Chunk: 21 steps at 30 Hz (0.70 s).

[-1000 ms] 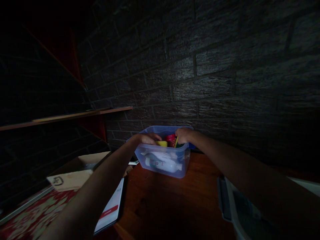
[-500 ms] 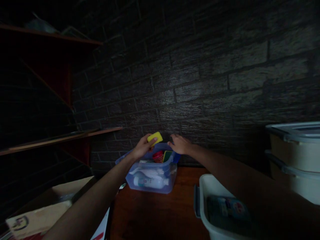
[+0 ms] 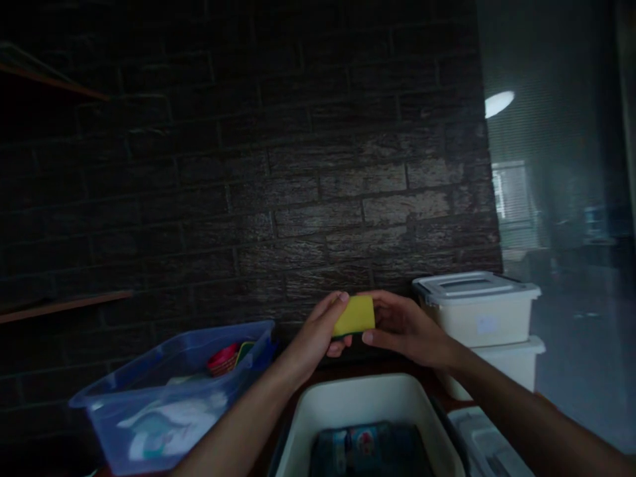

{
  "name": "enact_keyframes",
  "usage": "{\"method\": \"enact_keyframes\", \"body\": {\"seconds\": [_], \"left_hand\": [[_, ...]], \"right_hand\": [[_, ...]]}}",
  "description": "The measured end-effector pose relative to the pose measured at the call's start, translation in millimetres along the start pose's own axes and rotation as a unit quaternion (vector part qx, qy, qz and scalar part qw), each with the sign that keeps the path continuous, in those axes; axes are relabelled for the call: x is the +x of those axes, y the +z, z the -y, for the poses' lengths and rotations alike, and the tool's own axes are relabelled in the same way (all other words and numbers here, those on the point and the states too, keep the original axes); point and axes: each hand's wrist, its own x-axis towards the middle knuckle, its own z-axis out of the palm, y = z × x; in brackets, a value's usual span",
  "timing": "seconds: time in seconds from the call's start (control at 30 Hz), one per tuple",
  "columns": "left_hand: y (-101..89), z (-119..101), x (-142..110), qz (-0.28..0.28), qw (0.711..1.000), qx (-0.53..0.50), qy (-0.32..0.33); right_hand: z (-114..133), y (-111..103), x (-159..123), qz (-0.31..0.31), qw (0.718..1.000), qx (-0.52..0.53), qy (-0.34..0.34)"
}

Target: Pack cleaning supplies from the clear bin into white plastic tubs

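Note:
A yellow sponge [image 3: 354,315] with a dark green underside is held up above the white bin [image 3: 362,382]. My left hand [image 3: 322,329] is closed on its left end, thumb in front and fingers beneath. At the sponge's other end is my right hand [image 3: 410,329], with its thumb at the lower corner and its index finger along the top edge; how firmly it grips is hard to see. Inside the bin lies a dark package with a coloured label [image 3: 365,447]. To the left stands a clear blue tub [image 3: 173,351] holding a red basket [image 3: 223,358] and whitish items.
Two lidded boxes [image 3: 477,308] are stacked at the right by the brick wall [image 3: 318,165]. A pale lid [image 3: 484,437] lies beside the bin. A wooden shelf [image 3: 64,306] juts out at the left. Beyond the wall's right end is a glassy surface [image 3: 556,265] with reflections.
The view has turned right. My left hand has carried the sponge from above the blue tub to above the white bin, and my right hand has come to the sponge's right end.

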Motion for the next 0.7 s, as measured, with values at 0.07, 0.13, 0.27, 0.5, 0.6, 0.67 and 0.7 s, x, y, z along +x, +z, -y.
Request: {"method": "enact_keyframes", "body": {"seconds": [0.07,0.13,0.27,0.5,0.6,0.67,0.7], "left_hand": [[7.4,-0.5,2.7,0.019,0.999,-0.006,0.033],[7.1,-1.5,2.1,0.057,0.996,-0.014,0.072],[-1.0,-5.6,-8.8,0.062,0.993,-0.009,0.097],[-4.5,-5.0,-27.4,0.028,0.989,0.056,0.134],[-8.4,-3.9,-33.1,0.05,0.987,0.066,0.141],[-12.3,-4.0,-37.9,0.061,0.985,0.079,0.142],[-14.2,-4.1,-40.5,0.065,0.984,0.086,0.142]], "right_hand": [[2.5,-5.0,-0.6,-0.034,0.999,0.003,-0.011],[4.0,-9.3,2.6,-0.068,0.998,0.003,-0.007],[7.8,-12.3,6.8,-0.068,0.997,0.006,0.021],[13.3,-3.1,-1.3,-0.078,0.995,0.058,0.032],[14.7,-2.1,-5.2,-0.062,0.997,0.049,0.014],[16.6,-2.8,-7.9,-0.047,0.998,0.044,0.014],[18.0,-3.2,-9.1,-0.042,0.998,0.043,0.018]]}}
